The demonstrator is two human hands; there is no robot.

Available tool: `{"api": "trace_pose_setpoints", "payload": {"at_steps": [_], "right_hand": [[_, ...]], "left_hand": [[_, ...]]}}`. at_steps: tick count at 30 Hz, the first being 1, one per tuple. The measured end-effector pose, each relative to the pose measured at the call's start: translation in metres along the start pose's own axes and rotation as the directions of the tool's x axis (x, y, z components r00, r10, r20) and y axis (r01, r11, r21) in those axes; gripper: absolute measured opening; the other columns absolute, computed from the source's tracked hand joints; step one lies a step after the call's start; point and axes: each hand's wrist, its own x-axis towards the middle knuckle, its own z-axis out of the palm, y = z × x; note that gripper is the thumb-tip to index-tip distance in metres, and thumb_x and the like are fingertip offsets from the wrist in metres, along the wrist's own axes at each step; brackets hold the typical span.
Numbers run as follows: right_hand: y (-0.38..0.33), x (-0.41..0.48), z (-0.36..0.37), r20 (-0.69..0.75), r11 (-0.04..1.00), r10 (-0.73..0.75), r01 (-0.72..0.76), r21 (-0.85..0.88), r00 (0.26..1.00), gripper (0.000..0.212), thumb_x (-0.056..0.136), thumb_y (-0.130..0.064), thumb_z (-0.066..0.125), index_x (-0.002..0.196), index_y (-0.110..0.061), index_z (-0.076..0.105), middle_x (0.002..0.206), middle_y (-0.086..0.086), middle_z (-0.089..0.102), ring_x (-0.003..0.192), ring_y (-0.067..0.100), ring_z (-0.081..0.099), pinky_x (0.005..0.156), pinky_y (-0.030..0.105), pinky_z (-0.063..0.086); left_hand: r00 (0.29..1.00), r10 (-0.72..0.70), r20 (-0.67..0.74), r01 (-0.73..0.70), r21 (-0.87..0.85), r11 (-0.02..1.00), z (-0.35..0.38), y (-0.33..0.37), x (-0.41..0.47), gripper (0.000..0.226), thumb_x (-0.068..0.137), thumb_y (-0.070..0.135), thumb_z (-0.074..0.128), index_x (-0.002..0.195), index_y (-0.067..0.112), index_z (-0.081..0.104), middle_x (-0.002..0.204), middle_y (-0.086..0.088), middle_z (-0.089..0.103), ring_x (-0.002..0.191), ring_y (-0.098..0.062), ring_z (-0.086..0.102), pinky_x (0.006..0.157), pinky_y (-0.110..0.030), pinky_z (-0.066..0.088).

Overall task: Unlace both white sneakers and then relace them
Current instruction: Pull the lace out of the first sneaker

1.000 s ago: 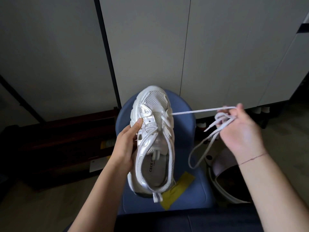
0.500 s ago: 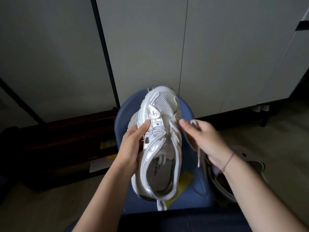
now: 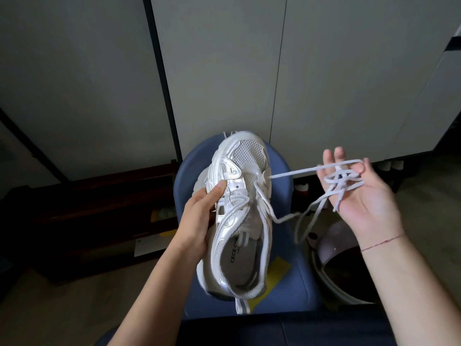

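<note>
Left hand (image 3: 199, 216) grips sneaker (image 3: 239, 221) by its side, toe pointing away; right hand (image 3: 361, 201) spread, lace (image 3: 294, 172) looped over it, taut rightward from toe-end eyelet.

sneaker (image 3: 239, 216): over the chair (image 3: 289, 275), left hand (image 3: 197, 216) at its left side
lace (image 3: 294, 172): stretches right from sneaker onto right hand (image 3: 369, 206)
</note>
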Motion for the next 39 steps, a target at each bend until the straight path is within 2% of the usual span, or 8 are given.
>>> {"api": "trace_pose_setpoints", "payload": {"at_steps": [5,11,15,18,23,27,34,39], "right_hand": [[0.03,0.0,0.009,-0.045,0.921,0.051,-0.065,-0.384,0.998,0.039,0.1,-0.031,0.035,0.064,-0.017,0.041,0.047,-0.005,0.037,0.034,0.005,0.029,0.036,0.013,0.028],[0.063,-0.01,0.009,0.269,0.058,-0.15,0.28,-0.958,0.951,0.022,0.09,-0.035,0.059,0.078,-0.018,0.054,0.059,-0.01,0.051,0.052,0.0,0.048,0.05,0.012,0.035],[0.059,-0.014,0.015,0.353,-0.116,-0.143,0.339,-0.934,0.925,0.04,0.09,-0.037,0.057,0.068,-0.005,0.054,0.056,0.003,0.052,0.054,0.012,0.046,0.049,0.018,0.032],[0.056,-0.012,0.013,0.311,0.015,-0.118,0.315,-0.949,0.943,0.042,0.09,-0.035,0.06,0.056,-0.01,0.054,0.047,0.0,0.046,0.046,0.013,0.039,0.048,0.023,0.03],[0.032,-0.001,0.013,-0.079,0.789,-0.253,0.158,-0.594,0.964,0.043,0.094,-0.023,0.055,0.057,-0.018,0.035,0.041,-0.009,0.034,0.039,0.006,0.031,0.046,0.018,0.027],[0.014,-0.001,0.008,-0.123,0.977,-0.049,0.021,-0.213,0.991,0.041,0.083,-0.032,0.06,0.044,-0.022,0.055,0.066,-0.007,0.065,0.074,0.007,0.06,0.089,0.022,0.04],[0.041,-0.005,0.015,-0.012,0.854,-0.041,0.029,-0.52,0.999,0.043,0.096,-0.03,0.047,0.056,-0.019,0.037,0.044,-0.008,0.033,0.038,0.006,0.029,0.043,0.019,0.036],[0.057,-0.011,0.009,0.266,0.091,-0.222,0.292,-0.952,0.938,0.029,0.088,-0.037,0.061,0.073,-0.014,0.05,0.054,-0.009,0.047,0.049,0.004,0.041,0.048,0.018,0.034]], "left_hand": [[1.0,-0.024,0.001,0.024,0.026,0.999,0.007,-0.002,-0.001,0.035,0.087,0.031,0.062,0.107,0.003,0.068,0.102,-0.021,0.072,0.093,-0.035,0.071,0.088,-0.045,0.056],[1.0,-0.007,0.006,0.006,0.009,1.0,0.008,-0.001,-0.003,0.034,0.083,0.029,0.064,0.106,0.004,0.069,0.103,-0.021,0.072,0.095,-0.036,0.07,0.089,-0.046,0.055],[1.0,-0.001,-0.013,0.001,0.017,1.0,0.004,0.0,-0.001,0.032,0.082,0.029,0.066,0.103,0.006,0.07,0.104,-0.021,0.072,0.095,-0.036,0.07,0.088,-0.046,0.055],[1.0,-0.002,-0.004,0.002,0.026,1.0,0.004,0.0,-0.002,0.03,0.08,0.029,0.066,0.1,0.007,0.071,0.102,-0.021,0.073,0.091,-0.034,0.071,0.085,-0.044,0.056],[1.0,0.012,-0.021,-0.012,-0.003,1.0,0.002,0.003,-0.001,0.038,0.083,0.033,0.063,0.107,0.004,0.07,0.103,-0.021,0.072,0.093,-0.035,0.071,0.078,-0.04,0.057],[0.999,0.014,-0.036,-0.014,-0.007,1.0,0.0,0.004,0.0,0.034,0.09,0.03,0.059,0.11,0.003,0.068,0.103,-0.021,0.072,0.09,-0.033,0.072,0.072,-0.038,0.059],[0.998,0.011,0.059,-0.012,0.012,1.0,0.012,-0.002,-0.006,0.021,0.093,0.023,0.058,0.086,0.011,0.074,0.094,-0.019,0.074,0.081,-0.029,0.073,0.072,-0.037,0.061],[0.997,0.045,0.063,-0.046,0.0,0.999,0.013,-0.005,-0.004,0.021,0.091,0.022,0.059,0.08,0.015,0.075,0.089,-0.015,0.075,0.079,-0.026,0.073,0.07,-0.035,0.059]]}}
